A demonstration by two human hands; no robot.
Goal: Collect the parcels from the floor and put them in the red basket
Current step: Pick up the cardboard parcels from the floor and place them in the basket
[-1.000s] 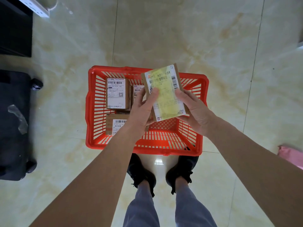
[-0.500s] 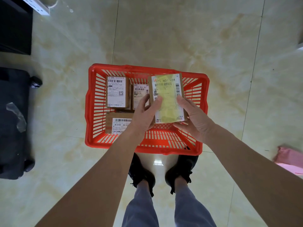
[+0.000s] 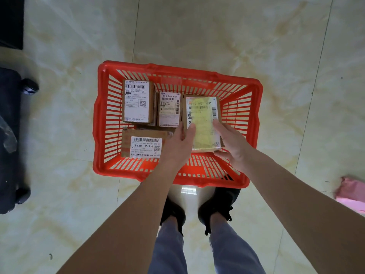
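Note:
The red basket [image 3: 102,123] stands on the floor just beyond my feet. Inside it lie three labelled cardboard parcels: one at the back left [image 3: 137,101], a smaller one in the middle [image 3: 168,109] and a wide one at the front left [image 3: 144,143]. A fourth parcel with a yellow-stained label [image 3: 202,117] sits low in the basket's right half. My left hand [image 3: 177,145] grips its left edge and my right hand [image 3: 231,141] grips its right and near edge. Whether it rests on the basket floor is unclear.
A pink soft package [image 3: 351,192] lies on the floor at the right edge. A black wheeled case [image 3: 9,135] stands at the left. My black shoes [image 3: 217,206] are right behind the basket. Glossy tiles surround everything.
Both hands have lowered the yellow-labelled parcel from above the basket's rim down into its right half, and turned it flatter. The other parcels have stayed put.

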